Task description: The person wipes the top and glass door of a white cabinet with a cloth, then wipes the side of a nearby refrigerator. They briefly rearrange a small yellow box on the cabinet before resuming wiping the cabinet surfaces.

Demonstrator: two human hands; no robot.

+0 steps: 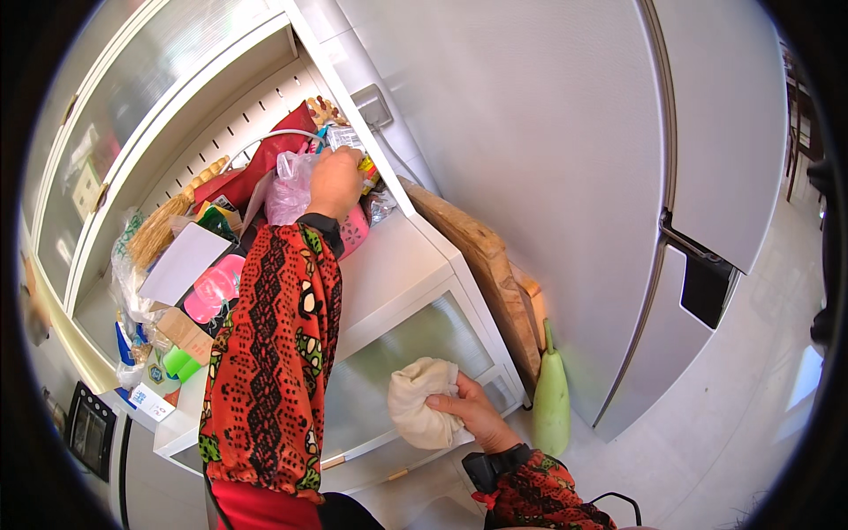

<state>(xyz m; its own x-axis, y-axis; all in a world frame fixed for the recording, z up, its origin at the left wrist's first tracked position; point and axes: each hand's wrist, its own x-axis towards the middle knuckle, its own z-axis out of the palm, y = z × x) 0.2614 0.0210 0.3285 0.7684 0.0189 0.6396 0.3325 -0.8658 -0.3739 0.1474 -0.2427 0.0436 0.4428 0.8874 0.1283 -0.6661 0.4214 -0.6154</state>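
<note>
My left hand [336, 182] reaches into the upper compartment of a white cabinet [404, 255], among piled household items. Its fingertips are hidden, so whether it grips anything cannot be told. A pinkish translucent plastic bag [291, 185] lies right beside it, and a yellow-and-red packet [369, 173] shows past its knuckles. Below its wrist is a pink item with dark spots [354, 233]. My right hand [480, 411] holds a bunched cream cloth [424, 403] in front of the cabinet's lower glazed door [417, 358], thumb pressed on the folds.
A straw brush [159, 232], a red bag [278, 149] and a white card [185, 264] crowd the shelf. Wooden boards [477, 265] lean between the cabinet and a grey refrigerator [530, 132]. A pale green gourd [551, 404] stands on the floor beside them.
</note>
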